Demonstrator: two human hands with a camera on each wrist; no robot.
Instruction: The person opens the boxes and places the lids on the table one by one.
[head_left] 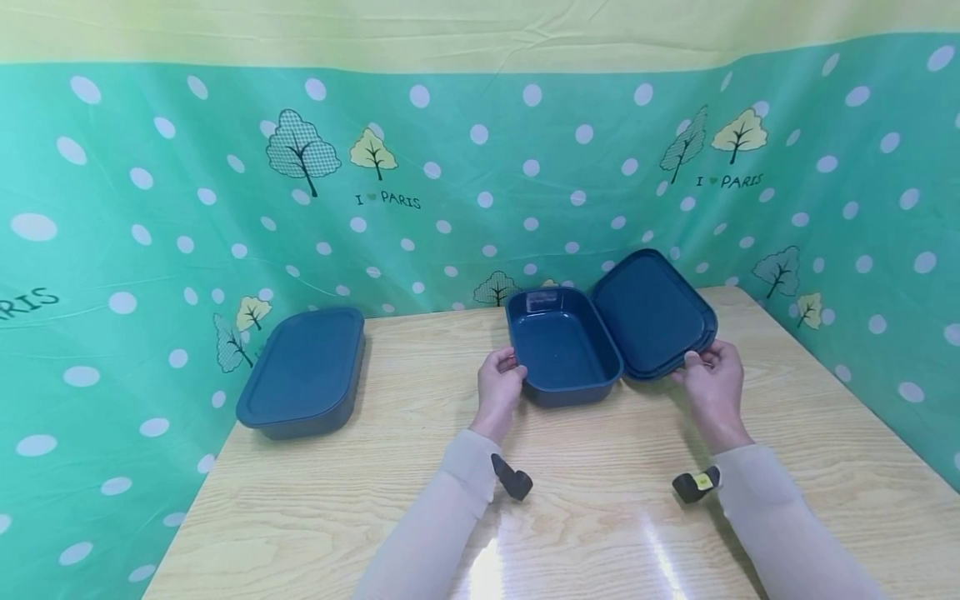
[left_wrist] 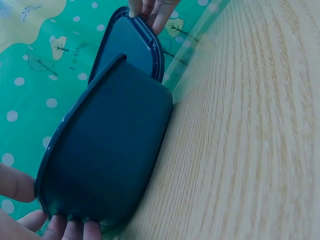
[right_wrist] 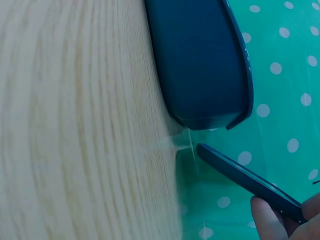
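Note:
An uncovered dark blue rectangular food container (head_left: 558,346) stands on the table, its hollow inside facing up. At its left side my left hand (head_left: 500,385) holds the rim, thumb on top; in the left wrist view the fingers (left_wrist: 75,229) lie against the container's wall. Beside it, to the right, a matching blue lid (head_left: 648,312) is held tilted, with its rimmed underside showing in the head view. My right hand (head_left: 711,382) pinches the lid's near right corner; the right wrist view shows the lid (right_wrist: 245,177) edge-on, with the thumb (right_wrist: 265,217) against it.
A second blue container (head_left: 303,371) with its lid on sits at the table's left. Light wood grain covers the table (head_left: 570,508). Behind it and along both sides hangs a green dotted curtain (head_left: 480,192). Each wrist wears a small black camera mount (head_left: 512,477).

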